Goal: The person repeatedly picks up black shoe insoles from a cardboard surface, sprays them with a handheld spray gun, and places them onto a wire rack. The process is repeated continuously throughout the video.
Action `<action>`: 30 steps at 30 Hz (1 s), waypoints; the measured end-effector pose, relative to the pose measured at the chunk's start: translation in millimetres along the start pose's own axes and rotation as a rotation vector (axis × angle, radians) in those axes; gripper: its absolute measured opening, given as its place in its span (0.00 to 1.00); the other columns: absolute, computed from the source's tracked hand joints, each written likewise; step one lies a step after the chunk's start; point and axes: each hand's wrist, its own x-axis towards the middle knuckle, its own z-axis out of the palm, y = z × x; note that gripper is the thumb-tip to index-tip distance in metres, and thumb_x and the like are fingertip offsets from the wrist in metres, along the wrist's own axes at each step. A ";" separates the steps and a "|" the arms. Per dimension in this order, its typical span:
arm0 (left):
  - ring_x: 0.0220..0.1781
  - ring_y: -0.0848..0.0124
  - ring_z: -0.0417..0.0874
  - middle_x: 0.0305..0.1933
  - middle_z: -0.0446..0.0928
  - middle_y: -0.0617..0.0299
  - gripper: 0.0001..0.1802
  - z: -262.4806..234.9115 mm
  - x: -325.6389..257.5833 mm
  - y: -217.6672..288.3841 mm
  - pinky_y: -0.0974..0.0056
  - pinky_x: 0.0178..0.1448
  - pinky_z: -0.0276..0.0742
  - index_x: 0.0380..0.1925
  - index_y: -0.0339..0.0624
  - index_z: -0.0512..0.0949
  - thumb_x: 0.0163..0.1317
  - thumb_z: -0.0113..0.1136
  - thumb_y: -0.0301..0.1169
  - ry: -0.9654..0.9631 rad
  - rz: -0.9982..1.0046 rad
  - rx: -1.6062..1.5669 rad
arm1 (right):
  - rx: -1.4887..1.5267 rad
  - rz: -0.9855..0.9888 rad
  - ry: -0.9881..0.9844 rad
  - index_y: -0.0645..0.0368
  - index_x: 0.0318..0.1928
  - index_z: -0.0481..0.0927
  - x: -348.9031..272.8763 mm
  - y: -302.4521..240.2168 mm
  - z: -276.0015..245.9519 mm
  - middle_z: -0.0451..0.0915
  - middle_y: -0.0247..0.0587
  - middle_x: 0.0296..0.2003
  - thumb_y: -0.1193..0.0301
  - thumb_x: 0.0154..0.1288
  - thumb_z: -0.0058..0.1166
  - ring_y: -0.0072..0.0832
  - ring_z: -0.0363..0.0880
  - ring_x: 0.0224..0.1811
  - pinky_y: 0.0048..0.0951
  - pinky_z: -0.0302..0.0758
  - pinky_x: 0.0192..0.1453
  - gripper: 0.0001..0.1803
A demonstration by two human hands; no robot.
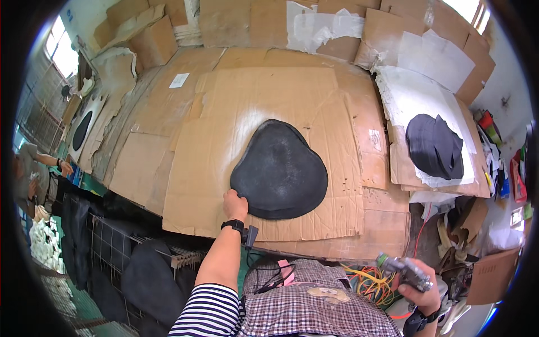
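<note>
A black three-lobed pad point(279, 171) with a raised rim lies flat on a sheet of brown cardboard point(210, 140). Its surface carries a whitish, dusty haze in the middle. My left hand point(236, 206) grips the pad's lower left edge, the fingers curled in and partly hidden. Down at the right, well away from the pad, my right hand point(418, 287) is wrapped round a metal spray gun point(403, 268), whose greenish front end points up and left.
On a white-covered board point(398, 101) at the right sits a stack of black sheets point(435, 147). Black pads point(150, 278) fill a wire rack below left. Orange and yellow hoses point(370, 283) hang by my lap. Another person's hand point(66, 168) shows far left, near a black piece point(82, 130).
</note>
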 end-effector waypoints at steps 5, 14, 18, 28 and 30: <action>0.44 0.51 0.81 0.42 0.80 0.50 0.07 4.4 5.8 -1.9 0.52 0.49 0.76 0.30 0.39 0.80 0.52 0.57 0.27 -0.070 -0.046 0.020 | 0.066 0.002 -0.018 0.68 0.56 0.70 15.0 2.7 12.8 0.80 0.42 0.33 0.78 0.52 0.64 0.26 0.80 0.34 0.28 0.77 0.41 0.29; 0.30 0.59 0.81 0.27 0.79 0.55 0.04 6.6 4.2 0.8 0.56 0.39 0.77 0.22 0.37 0.76 0.50 0.58 0.27 -0.045 -0.091 -0.445 | -0.011 -0.056 0.224 0.69 0.56 0.69 12.7 2.2 -1.9 0.79 0.41 0.31 0.70 0.53 0.66 0.24 0.79 0.32 0.25 0.76 0.38 0.32; 0.36 0.61 0.78 0.41 0.75 0.54 0.15 29.4 16.7 -7.9 0.54 0.38 0.77 0.41 0.38 0.72 0.52 0.57 0.25 -0.189 -0.424 -1.006 | 0.014 -0.076 0.168 0.69 0.55 0.70 13.7 10.2 2.3 0.79 0.41 0.30 0.70 0.53 0.67 0.25 0.79 0.31 0.26 0.76 0.39 0.31; 0.42 0.61 0.79 0.46 0.73 0.55 0.21 13.2 14.5 31.2 0.51 0.46 0.79 0.49 0.41 0.65 0.53 0.47 0.17 -0.399 -0.467 -1.341 | 0.046 -0.140 0.255 0.67 0.53 0.70 22.4 8.5 9.2 0.79 0.41 0.30 0.67 0.55 0.64 0.27 0.79 0.31 0.28 0.77 0.39 0.28; 0.41 0.61 0.80 0.44 0.75 0.57 0.19 -8.4 12.9 55.0 0.52 0.48 0.79 0.47 0.41 0.67 0.54 0.46 0.15 -0.516 -0.310 -1.491 | 0.060 -0.116 0.334 0.67 0.54 0.70 23.3 9.8 7.1 0.79 0.41 0.30 0.67 0.55 0.64 0.28 0.79 0.32 0.28 0.76 0.40 0.28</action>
